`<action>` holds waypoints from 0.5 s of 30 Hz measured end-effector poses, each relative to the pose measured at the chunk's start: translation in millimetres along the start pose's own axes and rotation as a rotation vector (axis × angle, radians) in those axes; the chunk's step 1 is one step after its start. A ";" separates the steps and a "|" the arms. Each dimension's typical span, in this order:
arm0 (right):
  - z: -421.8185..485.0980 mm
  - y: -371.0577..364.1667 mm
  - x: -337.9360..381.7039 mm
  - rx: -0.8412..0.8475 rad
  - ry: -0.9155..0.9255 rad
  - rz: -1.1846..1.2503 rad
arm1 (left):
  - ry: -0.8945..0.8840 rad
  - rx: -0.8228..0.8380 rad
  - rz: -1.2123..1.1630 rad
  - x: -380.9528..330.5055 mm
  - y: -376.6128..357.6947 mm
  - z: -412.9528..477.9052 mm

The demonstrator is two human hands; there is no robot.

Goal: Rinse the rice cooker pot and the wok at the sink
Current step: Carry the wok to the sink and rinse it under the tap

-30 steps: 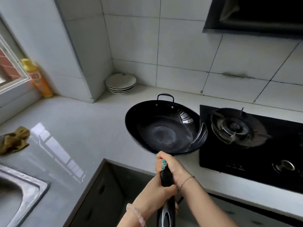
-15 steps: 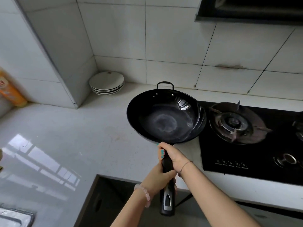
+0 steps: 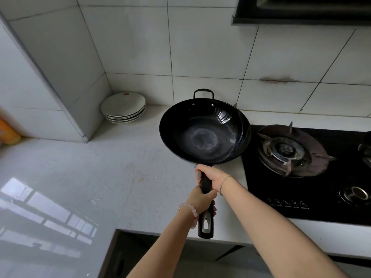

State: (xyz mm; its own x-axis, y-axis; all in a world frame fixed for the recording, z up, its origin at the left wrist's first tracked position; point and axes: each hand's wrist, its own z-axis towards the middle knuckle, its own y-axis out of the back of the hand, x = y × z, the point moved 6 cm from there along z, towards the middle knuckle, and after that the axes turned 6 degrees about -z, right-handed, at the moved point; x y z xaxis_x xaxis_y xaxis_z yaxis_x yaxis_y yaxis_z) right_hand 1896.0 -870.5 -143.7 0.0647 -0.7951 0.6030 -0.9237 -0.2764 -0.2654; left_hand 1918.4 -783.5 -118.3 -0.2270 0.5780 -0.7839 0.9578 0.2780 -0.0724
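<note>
Wok (image 3: 204, 133) is held above the table (image 3: 120, 177), just left of the burner (image 3: 287, 149). Both hands grip its long handle (image 3: 205, 225): right hand (image 3: 210, 175) near the bowl, left hand (image 3: 200, 199) behind it. Sink not in view. Probably a carry: keep the bowl level, grip firm, swing clear of the plates (image 3: 123, 106).

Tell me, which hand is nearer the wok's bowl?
Right. The right hand holds the handle right beside the bowl of the wok; the left hand holds the same handle farther down, toward its free end.
</note>
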 end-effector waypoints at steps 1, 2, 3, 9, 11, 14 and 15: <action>4.3 -0.2 3.1 -0.007 0.000 0.005 | -0.004 -0.006 -0.002 -2.9 0.5 4.4; 7.5 -1.1 7.1 -0.013 0.003 0.008 | -0.010 -0.019 -0.005 -5.8 1.6 8.9; 11.1 -1.7 11.6 -0.022 0.010 0.010 | -0.017 -0.034 -0.010 -8.8 3.2 13.4; 24.1 3.0 20.7 -0.062 0.051 -0.071 | -0.034 -0.065 -0.021 -13.0 9.0 32.4; 20.1 10.0 16.4 -0.056 0.067 -0.081 | -0.036 -0.053 -0.006 -11.4 9.9 34.5; 11.2 18.8 13.4 -0.033 0.131 -0.107 | -0.035 -0.054 0.021 -10.1 12.2 36.5; 8.2 21.0 13.0 -0.024 0.154 -0.109 | -0.035 -0.055 0.027 -10.5 12.8 36.1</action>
State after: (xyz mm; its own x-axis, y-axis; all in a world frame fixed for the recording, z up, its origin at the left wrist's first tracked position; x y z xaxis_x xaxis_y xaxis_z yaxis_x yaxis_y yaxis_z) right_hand 1880.5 -891.1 -147.6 0.1082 -0.6683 0.7360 -0.9230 -0.3425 -0.1753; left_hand 1939.4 -813.6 -133.3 -0.1943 0.5588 -0.8062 0.9521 0.3053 -0.0178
